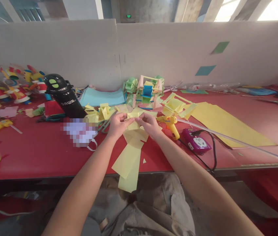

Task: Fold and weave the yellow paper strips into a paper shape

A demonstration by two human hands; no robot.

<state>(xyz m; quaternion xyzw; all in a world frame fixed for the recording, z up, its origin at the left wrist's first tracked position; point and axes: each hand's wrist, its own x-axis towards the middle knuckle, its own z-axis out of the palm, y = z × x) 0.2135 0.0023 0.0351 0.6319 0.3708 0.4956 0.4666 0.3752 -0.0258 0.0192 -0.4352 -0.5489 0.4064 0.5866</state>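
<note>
My left hand [117,125] and my right hand [148,124] meet over the red table [43,150], both pinching a small folded piece of yellow paper [133,120]. Under the hands lie loose yellow paper sheets [129,160] that hang over the table's front edge. More folded yellow pieces [103,111] sit just behind my left hand. A yellow glue gun [170,124] lies right of my right hand.
A black bottle [65,96] stands at the left, with green-handled scissors [104,125] near it. A purple power strip [196,141] with a black cable, large yellow sheets [224,126], a coloured paper wheel model [146,91], blue paper [103,97] and paper figures [13,87] surround the hands.
</note>
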